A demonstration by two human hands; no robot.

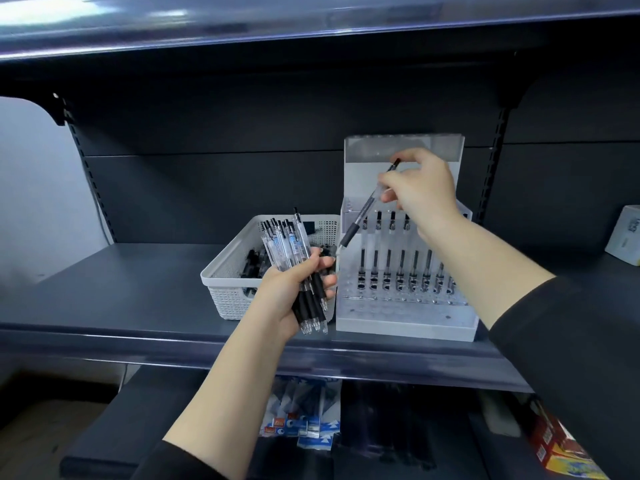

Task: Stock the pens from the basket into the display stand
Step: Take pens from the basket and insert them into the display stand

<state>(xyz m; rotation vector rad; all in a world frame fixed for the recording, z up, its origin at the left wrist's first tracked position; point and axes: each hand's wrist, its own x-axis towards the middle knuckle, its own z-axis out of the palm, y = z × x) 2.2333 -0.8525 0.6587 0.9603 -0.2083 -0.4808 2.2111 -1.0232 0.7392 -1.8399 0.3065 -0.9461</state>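
The left hand (292, 292) is gripping a bundle of pens (298, 268), fingers curled round the black grips, with the clear barrels fanning up and to the left and the tips pointing down toward the near edge of the shelf (114, 289). This hand is hovering just in front of the near right corner of the white woven basket (225, 271), which is sitting on the shelf and is touching or almost touching the left side of the display stand (405, 317). More dark pens are lying inside the basket, mostly hidden behind the hand.

The right hand (424, 192) is pinching a single pen (367, 206) near its upper end between thumb and fingers. That pen is slanting down to the left, its clear tip hanging just above the far left corner of the stand's middle tier, not yet seated in any hole.

The stand is a frosted, stepped block with a tall back panel. A row of pens is standing upright in its middle tier, and a few more are standing in the far tier, partly covered by the right forearm. The near tier is showing rows of unfilled holes.

At the far right a small white box (625, 235) is resting on the shelf. Below, packaged goods (304, 424) are lying on a lower shelf, and a colourful carton (557, 448) is sitting at the lower right.
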